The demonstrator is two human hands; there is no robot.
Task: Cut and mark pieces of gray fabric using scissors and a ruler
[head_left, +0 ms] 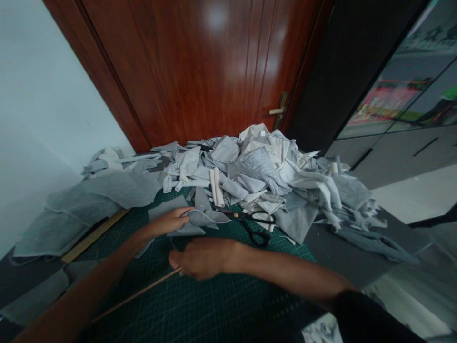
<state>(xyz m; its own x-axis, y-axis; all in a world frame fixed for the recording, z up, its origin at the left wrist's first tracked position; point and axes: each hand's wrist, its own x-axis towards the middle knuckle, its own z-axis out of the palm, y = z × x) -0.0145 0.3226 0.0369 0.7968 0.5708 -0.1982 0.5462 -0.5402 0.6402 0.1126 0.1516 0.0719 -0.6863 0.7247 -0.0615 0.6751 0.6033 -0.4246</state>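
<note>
My left hand (174, 220) is closed on a piece of grey fabric (203, 215), thumb on top, above the green cutting mat (228, 305). Closer to me, my right hand (205, 258) is a fist around the end of a thin, light-brown wooden stick (137, 294), which slants down to the left over the mat. Its fingertips are mostly turned from view. Just right of the held fabric lie black-handled scissors (257, 233), their blades partly covered by cloth.
A heap of grey and white fabric scraps (262, 166) runs along the back against a brown wooden door (200, 71). Larger grey fabric (103, 195) lies at left, beside a yellowish ruler (94, 236). A dark cabinet (403, 157) stands at right.
</note>
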